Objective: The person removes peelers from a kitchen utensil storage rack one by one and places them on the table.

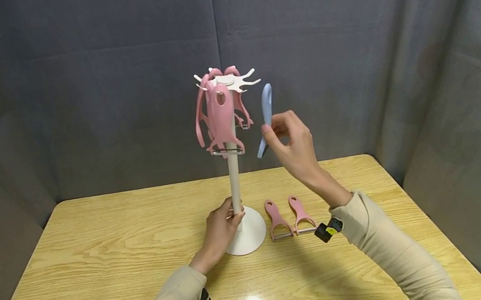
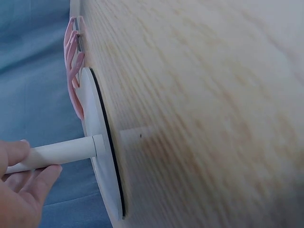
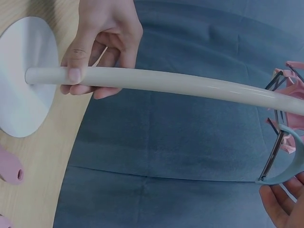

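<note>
A white stand with a round base (image 1: pixel 253 233) and a hooked top (image 1: pixel 233 80) carries several pink peelers (image 1: pixel 221 116) on its left and front hooks. Low on its pole (image 2: pixel 66 153), my left hand (image 1: pixel 220 233) has its fingers and thumb curled round it. My right hand (image 1: pixel 294 146) pinches a blue peeler (image 1: pixel 267 105) upright, just right of the hooks and apart from them. In the right wrist view the blue peeler's blade end (image 3: pixel 287 175) shows beside my right fingers (image 3: pixel 280 204), near the hanging pink peelers.
Two pink peelers (image 1: pixel 275 214) (image 1: pixel 298 209) lie side by side on the wooden table (image 1: pixel 130 234), right of the base. Grey curtains (image 1: pixel 123 85) hang behind the table and at both sides.
</note>
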Demonstrator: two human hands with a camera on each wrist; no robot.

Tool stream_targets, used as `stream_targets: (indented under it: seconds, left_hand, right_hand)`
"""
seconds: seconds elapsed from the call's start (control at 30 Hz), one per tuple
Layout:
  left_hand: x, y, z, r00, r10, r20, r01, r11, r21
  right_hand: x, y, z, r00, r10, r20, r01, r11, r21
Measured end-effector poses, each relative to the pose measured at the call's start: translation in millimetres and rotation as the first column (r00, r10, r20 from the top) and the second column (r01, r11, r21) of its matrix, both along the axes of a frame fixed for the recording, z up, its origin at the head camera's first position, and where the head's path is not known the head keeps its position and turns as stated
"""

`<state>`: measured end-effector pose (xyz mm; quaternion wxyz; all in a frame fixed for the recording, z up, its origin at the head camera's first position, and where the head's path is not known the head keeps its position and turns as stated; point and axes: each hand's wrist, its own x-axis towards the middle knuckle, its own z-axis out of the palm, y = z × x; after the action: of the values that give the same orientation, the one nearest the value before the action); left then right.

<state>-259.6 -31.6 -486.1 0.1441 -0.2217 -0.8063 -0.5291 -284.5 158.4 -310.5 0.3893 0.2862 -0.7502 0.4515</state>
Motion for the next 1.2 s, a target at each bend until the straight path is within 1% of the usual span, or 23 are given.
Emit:
stream_targets:
  seconds: [0.2, 0.33, 0.67, 0.73, 0.9, 0.93, 1.03, 1.2]
  left_hand:
    - [0.1, 0.2, -0.4, 1.0, -0.004, -0.002, 0.004, 1.0, 0.008]
    - [-0.2, 0.1, -0.5, 1.0, -0.002, 0.004, 0.001, 1.0, 0.005]
    - [0.0, 0.3, 1.1, 1.0, -0.004, 0.023, 0.004, 1.0, -0.004]
    - [-0.2, 0.3, 0.7, 1.0, -0.004, 0.029, 0.004, 1.0, -0.005]
    - [-1.3, 0.0, -0.9, 1.0, -0.003, 0.03, 0.003, 1.0, -0.01]
    - [-1.4, -0.1, -1.0, 1.0, -0.003, 0.03, 0.003, 1.0, -0.01]
    - [-1.2, -0.1, -0.1, 0.999, 0.0, 0.037, 0.0, 1.0, -0.01]
    - [-1.4, 0.0, 0.3, 0.999, 0.002, 0.036, -0.001, 1.0, -0.025]
  right_hand:
    - [24.0, -5.6, 12.9, 1.0, -0.019, 0.024, 0.019, 1.0, 0.008]
    - [27.0, -4.8, 13.3, 0.999, -0.026, 0.037, 0.025, 1.0, 0.015]
    - [24.7, -0.5, 4.2, 0.998, -0.021, 0.052, 0.019, 0.999, 0.031]
    - [19.2, 1.9, -2.3, 0.998, -0.023, 0.057, 0.021, 0.999, 0.033]
    - [-2.0, 12.3, -24.1, 0.997, -0.03, 0.074, 0.027, 0.999, 0.041]
    - [-4.3, 14.0, -27.0, 0.996, -0.032, 0.078, 0.028, 0.999, 0.042]
    - [-6.1, 17.3, -31.7, 0.995, -0.033, 0.093, 0.029, 0.999, 0.044]
    - [-5.1, 20.0, -36.3, 0.993, -0.037, 0.114, 0.031, 0.998, 0.052]
